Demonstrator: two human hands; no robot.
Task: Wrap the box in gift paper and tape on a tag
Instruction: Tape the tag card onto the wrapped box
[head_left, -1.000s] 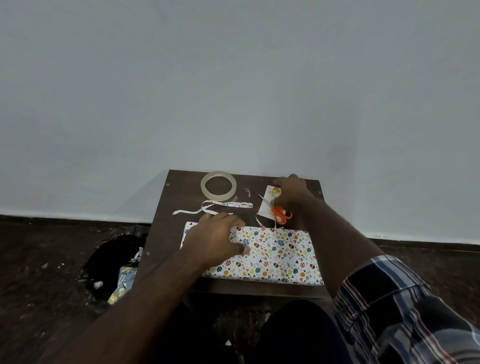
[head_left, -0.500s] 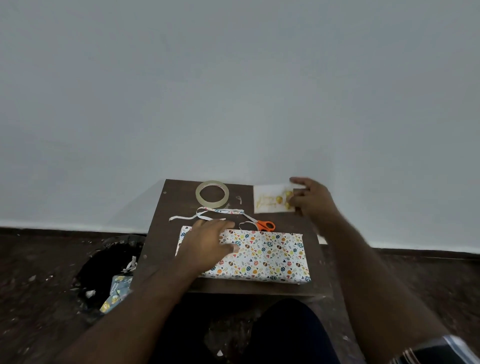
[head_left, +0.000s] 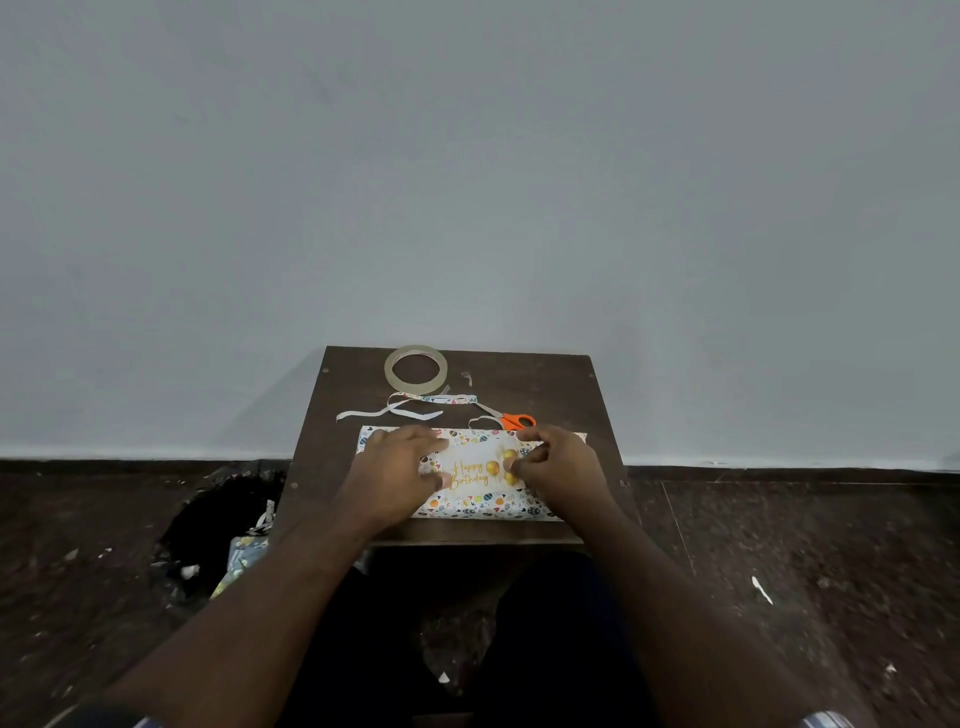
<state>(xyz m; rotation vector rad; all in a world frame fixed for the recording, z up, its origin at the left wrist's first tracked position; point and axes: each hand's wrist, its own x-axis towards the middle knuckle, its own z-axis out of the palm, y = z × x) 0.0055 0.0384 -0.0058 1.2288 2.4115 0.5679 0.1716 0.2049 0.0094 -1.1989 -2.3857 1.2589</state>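
The tag (head_left: 475, 474) lies flat on the wrapped box (head_left: 483, 506), between the left hand (head_left: 397, 475), fingers pressing its edge, and the right hand (head_left: 558, 467), pinching the other edge. It looks light, thin and likely to slide, so it is best held by its edges.

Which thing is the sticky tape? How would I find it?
Look at the small dark brown wooden table against the grey wall. At its far left corner lies a flat, pale beige ring of clear tape, beyond the curly paper strips. It is the only round thing with a hole, unlike the orange-handled scissors to its right.
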